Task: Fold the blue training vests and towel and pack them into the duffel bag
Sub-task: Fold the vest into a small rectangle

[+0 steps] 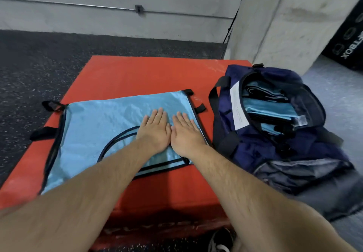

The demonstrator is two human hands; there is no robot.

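Head view: left hand [154, 129] and right hand [185, 133], fingers straight, press flat on one blue training vest [98, 132] at frame centre, unfolded on red plyo box [137, 71]. Duffel bag [275, 134], right, already holds folded blue items; no towel identifiable.

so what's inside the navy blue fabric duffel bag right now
Through the open zip of the navy blue duffel bag, folded shiny light blue vests with black trim lie stacked. Whatever sits under them, deeper in the bag, is covered.
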